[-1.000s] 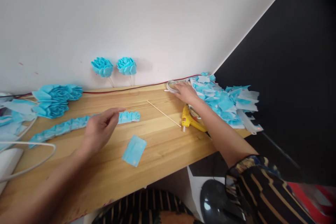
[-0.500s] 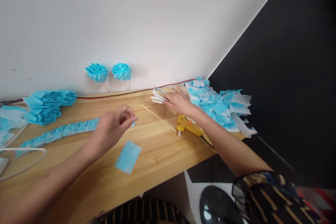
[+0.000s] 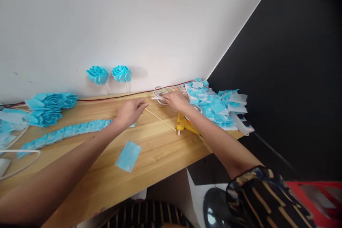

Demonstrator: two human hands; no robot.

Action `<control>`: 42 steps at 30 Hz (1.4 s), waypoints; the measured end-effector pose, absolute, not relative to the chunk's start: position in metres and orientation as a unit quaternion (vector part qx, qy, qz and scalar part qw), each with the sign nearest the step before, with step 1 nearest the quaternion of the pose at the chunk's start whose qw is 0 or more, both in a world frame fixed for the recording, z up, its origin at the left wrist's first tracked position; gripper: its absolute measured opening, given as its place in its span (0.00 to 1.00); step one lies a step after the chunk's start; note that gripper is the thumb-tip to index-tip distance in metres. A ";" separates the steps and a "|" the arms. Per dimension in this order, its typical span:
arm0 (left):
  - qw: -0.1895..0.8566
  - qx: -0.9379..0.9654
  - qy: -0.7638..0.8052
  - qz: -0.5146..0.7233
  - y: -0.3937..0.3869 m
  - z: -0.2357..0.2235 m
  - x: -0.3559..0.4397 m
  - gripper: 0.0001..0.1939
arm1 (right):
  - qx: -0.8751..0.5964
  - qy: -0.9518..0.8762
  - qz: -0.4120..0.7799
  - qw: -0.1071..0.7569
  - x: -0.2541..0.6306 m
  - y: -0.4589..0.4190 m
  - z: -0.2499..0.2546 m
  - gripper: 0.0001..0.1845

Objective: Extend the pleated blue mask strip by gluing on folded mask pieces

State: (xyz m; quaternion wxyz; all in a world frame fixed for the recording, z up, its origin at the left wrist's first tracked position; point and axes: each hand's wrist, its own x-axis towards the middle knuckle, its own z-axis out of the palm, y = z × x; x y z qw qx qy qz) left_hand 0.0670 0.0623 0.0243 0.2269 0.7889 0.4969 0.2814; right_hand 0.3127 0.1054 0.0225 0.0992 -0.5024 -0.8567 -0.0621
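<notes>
My left hand (image 3: pixel 130 113) is closed in a pinch at the near-left end of a thin wooden stick (image 3: pixel 160 119), which lies slanting across the wooden table. My right hand (image 3: pixel 176 100) reaches to the back of the table, its fingers bent around a looped white cord (image 3: pixel 159 92); its fingertips are partly hidden. Under my right forearm lies a yellow glue gun (image 3: pixel 184 124), its white nozzle close to the stick's other end. A flat light-blue rectangle (image 3: pixel 128 156) of thin material lies nearer to me. Left of my left hand stretches a pleated blue strip (image 3: pixel 72 131).
Two blue flowers on sticks (image 3: pixel 97 75) stand against the wall. More blue flowers (image 3: pixel 50 108) lie at the left, near a white cable (image 3: pixel 24 169). A heap of blue and white pieces (image 3: pixel 213 105) covers the right end. The table's front edge (image 3: pixel 160 178) slopes up to the right.
My left hand has moved right and away from me to the stick's end. My right hand stays at the white cord, whose loop has shifted and opened wider. The view has turned slightly.
</notes>
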 end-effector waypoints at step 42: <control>0.603 0.427 0.453 0.500 0.003 0.061 0.014 0.11 | -0.412 -0.373 0.564 0.610 0.317 0.076 0.070 0.08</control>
